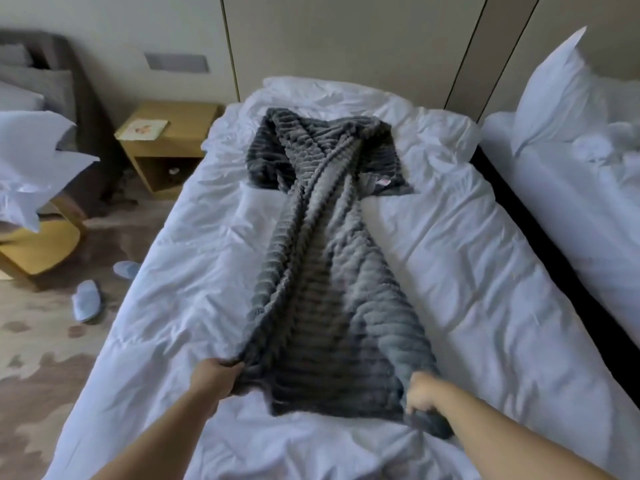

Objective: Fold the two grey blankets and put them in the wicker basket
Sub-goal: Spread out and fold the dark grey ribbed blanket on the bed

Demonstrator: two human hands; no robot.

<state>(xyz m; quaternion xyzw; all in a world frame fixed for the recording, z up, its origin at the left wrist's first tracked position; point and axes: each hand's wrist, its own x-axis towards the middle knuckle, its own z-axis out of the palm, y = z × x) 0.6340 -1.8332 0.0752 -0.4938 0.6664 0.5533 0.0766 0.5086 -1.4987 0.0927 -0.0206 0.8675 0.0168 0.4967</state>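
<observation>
A grey ribbed blanket (325, 271) lies stretched lengthwise down the middle of the white bed (485, 289), bunched and twisted toward the far end. My left hand (214, 377) grips its near left corner. My right hand (424, 393) grips the near right corner, fingers curled round the fabric. A small pink label shows near the blanket's far right edge. Only one grey blanket is in view, and no wicker basket is visible.
A second white bed with a pillow (554, 91) stands to the right across a dark gap. A wooden nightstand (166, 147) sits at the far left. Slippers (86, 299) lie on the patterned carpet, near a wooden chair base (41, 247) and white bedding.
</observation>
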